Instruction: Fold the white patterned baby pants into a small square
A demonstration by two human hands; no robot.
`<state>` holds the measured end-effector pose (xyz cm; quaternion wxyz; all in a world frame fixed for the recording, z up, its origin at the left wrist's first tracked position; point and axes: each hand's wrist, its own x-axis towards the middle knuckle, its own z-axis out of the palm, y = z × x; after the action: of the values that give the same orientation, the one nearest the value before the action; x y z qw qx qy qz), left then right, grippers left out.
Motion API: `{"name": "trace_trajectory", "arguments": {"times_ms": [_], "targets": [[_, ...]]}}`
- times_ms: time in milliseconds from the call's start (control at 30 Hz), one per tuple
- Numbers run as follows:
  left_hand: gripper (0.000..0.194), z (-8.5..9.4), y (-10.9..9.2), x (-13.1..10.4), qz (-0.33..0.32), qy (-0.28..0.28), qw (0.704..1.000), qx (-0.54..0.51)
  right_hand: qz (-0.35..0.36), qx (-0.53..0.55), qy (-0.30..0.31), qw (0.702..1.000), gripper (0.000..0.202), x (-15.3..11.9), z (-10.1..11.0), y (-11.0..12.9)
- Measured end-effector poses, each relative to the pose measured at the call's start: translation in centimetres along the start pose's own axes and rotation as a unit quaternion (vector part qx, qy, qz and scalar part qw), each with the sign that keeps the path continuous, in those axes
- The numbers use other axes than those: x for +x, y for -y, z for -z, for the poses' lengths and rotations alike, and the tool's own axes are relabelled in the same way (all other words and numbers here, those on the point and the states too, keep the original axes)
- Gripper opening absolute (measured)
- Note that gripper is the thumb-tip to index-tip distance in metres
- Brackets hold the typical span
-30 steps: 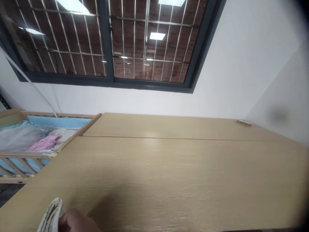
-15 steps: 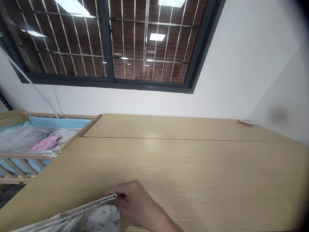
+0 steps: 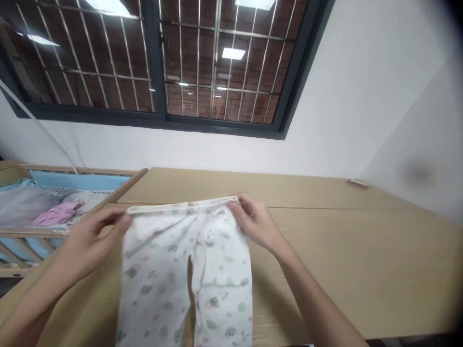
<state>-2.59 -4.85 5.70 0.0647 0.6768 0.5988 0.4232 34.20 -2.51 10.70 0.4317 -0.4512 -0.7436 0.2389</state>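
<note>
Patterned white trousers [image 3: 177,241] hang between our left hand [image 3: 87,238] and our right hand [image 3: 256,220], each pinching an end of the waistband [image 3: 181,208].

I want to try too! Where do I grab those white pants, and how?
Probably pinch both ends of the waistband, coming from the left and right sides: it stretches straight across the top of the pants, legs below. The left hand and right hand hold it there.

Bare left hand [image 3: 87,241] and right hand [image 3: 256,220], slim uncovered forearms [image 3: 309,286]
</note>
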Motion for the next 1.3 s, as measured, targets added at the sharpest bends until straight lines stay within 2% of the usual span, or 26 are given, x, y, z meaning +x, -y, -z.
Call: {"name": "trace_trajectory", "arguments": {"times_ms": [100, 200, 267, 367, 433, 467, 567, 633, 767, 900, 1067, 1167, 1300], "targets": [[0.048, -5.5, 0.9, 3.6, -0.024, 0.088, 0.994, -0.053, -0.026, -0.031, 0.011, 0.999, 0.03, 2.3, -0.4, -4.6], [0.044, -11.5, 2.6, 5.8, -0.018, 0.172, 0.984, -0.031, -0.054, -0.079, 0.025, 0.995, 0.029, 3.6, -1.9, -10.4], [0.04, -14.6, 3.6, 6.2, -0.01, 0.188, 0.982, -0.013, -0.093, -0.119, 0.05, 0.987, 0.027, 3.8, -3.1, -13.9], [0.036, -17.2, 4.0, 5.4, -0.008, 0.172, 0.985, 0.014, -0.117, -0.154, 0.046, 0.98, 0.017, 3.2, -4.4, -17.0], [0.039, -18.0, 3.6, 4.4, -0.018, 0.15, 0.988, 0.029, -0.11, -0.184, 0.017, 0.977, 0.012, 2.3, -4.8, -17.6], [0.043, -18.2, 3.3, 3.8, -0.038, 0.147, 0.988, 0.036, -0.097, -0.209, 0.006, 0.973, 0.017, 1.8, -5.0, -17.6], [0.056, -18.7, 2.4, 2.0, -0.141, 0.186, 0.971, 0.059, -0.032, -0.285, 0.014, 0.958, 0.028, 0.2, -5.6, -17.1], [0.062, -19.1, 2.4, 0.9, -0.183, 0.217, 0.955, 0.089, 0.007, -0.307, 0.039, 0.951, 0.031, -0.7, -6.0, -17.0], [0.075, -20.6, 3.7, -0.2, -0.148, 0.229, 0.949, 0.158, 0.049, -0.321, 0.079, 0.943, 0.037, -1.4, -6.6, -17.6], [0.083, -22.0, 4.8, 1.0, -0.128, 0.238, 0.943, 0.196, 0.073, -0.33, 0.084, 0.937, 0.04, 0.0, -6.6, -19.3], [0.086, -23.1, 4.5, 4.5, -0.086, 0.278, 0.932, 0.215, 0.066, -0.323, 0.077, 0.941, 0.042, 3.4, -6.9, -21.4], [0.087, -23.4, 4.2, 5.9, -0.078, 0.281, 0.931, 0.22, 0.052, -0.313, 0.073, 0.946, 0.041, 4.7, -7.2, -22.3], [0.085, -23.3, 4.0, 6.3, -0.078, 0.279, 0.93, 0.227, 0.036, -0.271, 0.072, 0.959, 0.041, 5.0, -7.4, -22.8]]}}
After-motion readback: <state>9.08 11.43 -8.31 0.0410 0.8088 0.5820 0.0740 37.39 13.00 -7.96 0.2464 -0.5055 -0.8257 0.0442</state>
